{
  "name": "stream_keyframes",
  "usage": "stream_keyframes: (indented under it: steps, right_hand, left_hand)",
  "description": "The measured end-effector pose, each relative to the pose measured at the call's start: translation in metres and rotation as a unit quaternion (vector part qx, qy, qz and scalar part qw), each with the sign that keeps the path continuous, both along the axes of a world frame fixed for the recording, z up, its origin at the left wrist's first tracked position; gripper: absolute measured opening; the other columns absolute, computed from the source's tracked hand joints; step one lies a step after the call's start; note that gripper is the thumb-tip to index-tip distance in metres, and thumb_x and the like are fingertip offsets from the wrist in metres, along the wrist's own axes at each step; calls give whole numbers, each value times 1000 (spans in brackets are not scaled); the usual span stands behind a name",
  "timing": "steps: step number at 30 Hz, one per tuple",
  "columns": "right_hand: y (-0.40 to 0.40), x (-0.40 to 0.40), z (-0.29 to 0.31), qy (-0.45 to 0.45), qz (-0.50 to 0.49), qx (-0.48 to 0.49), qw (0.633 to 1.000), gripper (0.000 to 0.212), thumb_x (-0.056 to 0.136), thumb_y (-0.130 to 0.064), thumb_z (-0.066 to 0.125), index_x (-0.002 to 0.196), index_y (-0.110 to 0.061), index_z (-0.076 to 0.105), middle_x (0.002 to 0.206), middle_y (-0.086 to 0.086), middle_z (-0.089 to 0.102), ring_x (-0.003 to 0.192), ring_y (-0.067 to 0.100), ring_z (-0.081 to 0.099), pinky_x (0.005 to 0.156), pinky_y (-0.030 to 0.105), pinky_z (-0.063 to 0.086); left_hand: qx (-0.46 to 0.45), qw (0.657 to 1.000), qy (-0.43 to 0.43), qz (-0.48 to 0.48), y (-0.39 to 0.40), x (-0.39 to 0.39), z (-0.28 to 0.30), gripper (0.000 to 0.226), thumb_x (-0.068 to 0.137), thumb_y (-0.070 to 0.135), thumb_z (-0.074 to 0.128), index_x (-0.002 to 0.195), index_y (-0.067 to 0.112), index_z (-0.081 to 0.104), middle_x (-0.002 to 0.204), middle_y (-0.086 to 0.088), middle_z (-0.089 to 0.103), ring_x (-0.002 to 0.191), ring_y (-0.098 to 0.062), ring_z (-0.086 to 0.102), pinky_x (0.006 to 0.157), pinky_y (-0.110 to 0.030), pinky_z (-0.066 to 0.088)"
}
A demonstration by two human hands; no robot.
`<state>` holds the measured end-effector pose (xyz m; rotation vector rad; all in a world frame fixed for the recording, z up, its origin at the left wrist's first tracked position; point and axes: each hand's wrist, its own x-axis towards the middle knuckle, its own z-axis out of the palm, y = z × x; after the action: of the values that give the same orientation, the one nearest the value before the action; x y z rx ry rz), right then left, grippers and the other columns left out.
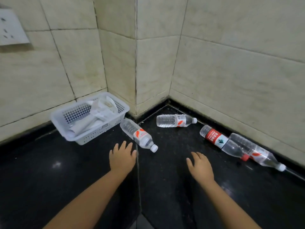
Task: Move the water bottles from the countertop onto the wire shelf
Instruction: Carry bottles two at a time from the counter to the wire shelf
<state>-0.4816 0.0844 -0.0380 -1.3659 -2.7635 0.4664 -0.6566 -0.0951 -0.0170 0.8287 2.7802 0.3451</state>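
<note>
**Four water bottles lie on black bench**

Both hands hover palm-down, fingers spread, gripping nothing: left hand [122,156] just short of the nearest bottle [138,134], right hand [200,165] apart from all. A second white-and-orange-labelled bottle [175,120] lies in the corner; a red-labelled bottle [222,142], its white writing unreadable, touches another [257,152] by the tiled wall [239,66]. A white basket [72,129] holds papers.
</note>
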Motion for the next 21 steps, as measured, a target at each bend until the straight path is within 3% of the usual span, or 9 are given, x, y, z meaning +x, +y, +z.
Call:
stream_keyframes:
  steps: [8, 11, 13, 17, 21]
  right_hand:
    - [86, -98, -5, 72, -49, -50, 995, 42, 96, -27, 43, 129, -1, 49, 134, 19, 51, 126, 34, 44, 105, 38, 35]
    - [122, -147, -8, 97, -49, -37, 993, 40, 95, -31, 43, 121, -5, 55, 128, 18, 56, 120, 36, 47, 99, 40, 40]
    - [139, -179, -11, 78, -38, -35, 996, 44, 95, -38, 38, 128, -11, 50, 139, 14, 46, 130, 34, 37, 105, 45, 35]
    - [157, -226, -20, 3, -75, -105, 992, 48, 94, -51, 26, 137, -33, 39, 157, 1, 11, 145, 29, -4, 110, 65, 7]
    - [164, -248, -33, 3, -101, -121, 988, 59, 92, -53, 32, 141, -20, 31, 147, 7, 29, 142, 29, 6, 111, 60, 3]
  left_hand:
    - [34, 997, -65, 28, 81, -74, -23, 51, 95, 40, 34, 141, 19, 29, 155, -7, 20, 141, -33, 18, 115, -48, 22]
    - [67, 990, -108, 68, 109, -98, -35, 60, 93, 42, 40, 145, 19, 20, 157, -9, 5, 143, -36, 4, 116, -49, 17]
    - [85, 980, -139, 109, 124, -108, -43, 72, 90, 44, 47, 147, 19, 10, 157, -10, -8, 143, -38, -9, 117, -48, 10]
    - [98, 972, -147, 152, 144, -114, -55, 84, 87, 40, 55, 147, 14, 3, 155, -12, -19, 140, -41, -19, 117, -47, 1]
    - [149, 958, -175, 172, 141, -115, -63, 82, 86, 28, 59, 147, 17, 5, 156, -5, -18, 141, -35, -21, 117, -45, -1]
